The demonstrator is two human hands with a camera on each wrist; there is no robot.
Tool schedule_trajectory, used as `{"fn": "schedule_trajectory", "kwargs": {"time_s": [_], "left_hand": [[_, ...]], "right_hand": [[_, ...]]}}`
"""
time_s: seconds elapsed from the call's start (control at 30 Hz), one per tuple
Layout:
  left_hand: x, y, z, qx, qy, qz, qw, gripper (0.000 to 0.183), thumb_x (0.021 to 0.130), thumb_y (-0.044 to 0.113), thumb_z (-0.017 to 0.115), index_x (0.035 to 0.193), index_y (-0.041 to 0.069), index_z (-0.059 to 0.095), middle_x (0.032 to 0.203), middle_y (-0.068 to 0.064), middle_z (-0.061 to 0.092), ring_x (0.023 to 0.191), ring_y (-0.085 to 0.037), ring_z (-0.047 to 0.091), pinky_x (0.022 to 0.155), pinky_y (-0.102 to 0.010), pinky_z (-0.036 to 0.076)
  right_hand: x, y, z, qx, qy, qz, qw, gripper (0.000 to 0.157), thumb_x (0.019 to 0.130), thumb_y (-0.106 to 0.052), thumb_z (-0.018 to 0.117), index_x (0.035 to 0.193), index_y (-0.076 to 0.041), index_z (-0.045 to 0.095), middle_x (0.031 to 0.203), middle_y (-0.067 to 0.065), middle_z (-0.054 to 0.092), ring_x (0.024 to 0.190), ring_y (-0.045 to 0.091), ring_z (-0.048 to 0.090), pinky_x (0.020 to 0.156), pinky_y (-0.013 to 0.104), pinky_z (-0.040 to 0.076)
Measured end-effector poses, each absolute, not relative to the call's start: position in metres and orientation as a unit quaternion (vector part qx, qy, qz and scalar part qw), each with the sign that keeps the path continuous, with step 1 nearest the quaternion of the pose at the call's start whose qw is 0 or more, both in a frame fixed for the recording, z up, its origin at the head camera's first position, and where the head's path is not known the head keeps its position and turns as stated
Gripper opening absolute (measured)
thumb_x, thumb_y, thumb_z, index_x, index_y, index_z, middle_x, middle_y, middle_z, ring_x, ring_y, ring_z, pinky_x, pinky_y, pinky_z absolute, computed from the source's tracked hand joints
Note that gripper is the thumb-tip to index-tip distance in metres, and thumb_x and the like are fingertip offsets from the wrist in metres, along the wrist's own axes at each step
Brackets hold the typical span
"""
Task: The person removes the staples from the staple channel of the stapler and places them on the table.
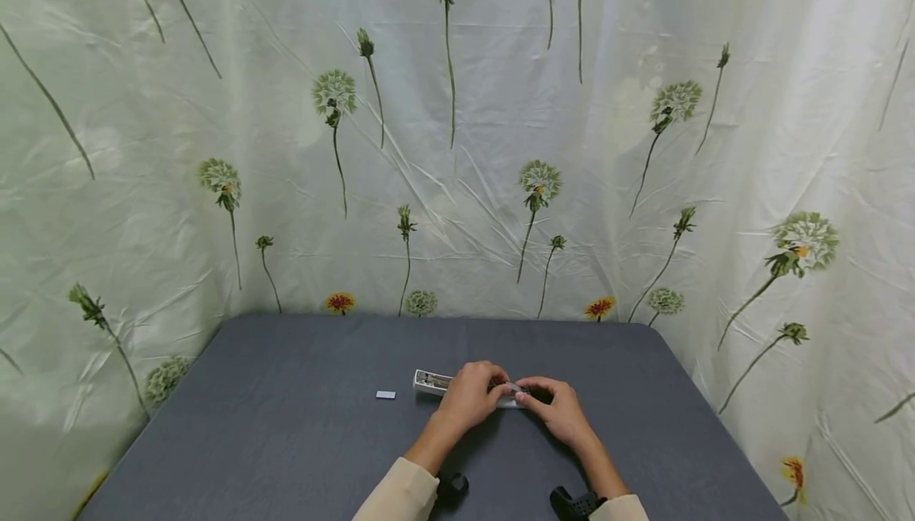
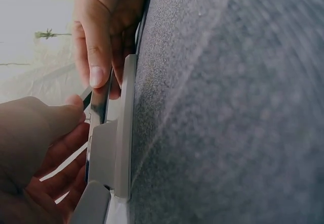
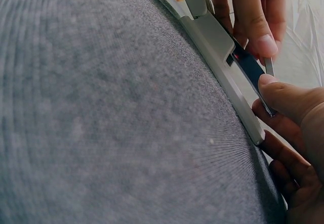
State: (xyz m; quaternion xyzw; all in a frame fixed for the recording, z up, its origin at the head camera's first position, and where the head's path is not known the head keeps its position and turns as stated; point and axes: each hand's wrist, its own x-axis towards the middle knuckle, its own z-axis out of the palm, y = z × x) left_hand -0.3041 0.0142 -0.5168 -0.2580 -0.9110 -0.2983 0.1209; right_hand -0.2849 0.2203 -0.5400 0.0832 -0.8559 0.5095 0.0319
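A white stapler (image 1: 432, 381) lies opened out on the table, its top arm swung back to the left. Between my left thumb and fingertips, the left hand (image 1: 468, 394) pinches a thin grey strip (image 3: 269, 67), which looks like a row of staples, above the metal magazine (image 3: 248, 64). My right hand (image 1: 561, 410) grips the magazine's end with thumb and forefinger; its other fingers lie by the tip of the stapler's base (image 3: 243, 113). In the head view the fingers hide most of the stapler's middle.
A small pale block (image 1: 386, 395), perhaps more staples, lies left of the stapler. The table (image 1: 286, 441) has a dark grey cloth. Behind it hangs a flowered curtain (image 1: 286, 251).
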Motion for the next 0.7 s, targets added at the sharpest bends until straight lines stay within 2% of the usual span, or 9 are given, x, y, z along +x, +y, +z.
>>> {"fn": "schedule_trajectory", "kwargs": {"time_s": [0.13,0.37,0.7], "left_hand": [[-0.304,0.012,-0.516,-0.256,-0.907,-0.314,0.116,0.009,0.095,0.027,0.075,0.097,0.019,0.079,0.092,0.004,0.074,0.078,-0.005,0.063,0.068,-0.023,0.052],[-0.305,0.008,-0.517,-0.250,-0.896,-0.349,0.110,0.010,0.097,0.023,0.074,0.102,0.016,0.079,0.098,0.001,0.076,0.087,-0.009,0.070,0.075,-0.024,0.057],[-0.303,-0.001,-0.515,-0.264,-0.882,-0.365,0.140,0.012,0.097,0.024,0.073,0.102,0.015,0.079,0.098,0.001,0.076,0.091,-0.012,0.070,0.080,-0.029,0.058]], "right_hand": [[-0.285,0.220,-0.540,0.085,-0.857,0.507,0.036,0.023,0.092,-0.029,0.079,0.113,-0.020,0.079,0.111,0.001,0.077,0.097,0.008,0.068,0.086,0.024,0.052],[-0.285,0.219,-0.540,0.082,-0.863,0.496,0.049,0.023,0.091,-0.028,0.080,0.112,-0.020,0.078,0.111,0.001,0.077,0.096,0.009,0.068,0.085,0.025,0.053],[-0.285,0.219,-0.542,0.084,-0.862,0.496,0.059,0.021,0.090,-0.026,0.081,0.110,-0.020,0.079,0.109,0.001,0.077,0.094,0.007,0.066,0.084,0.025,0.052]]}}
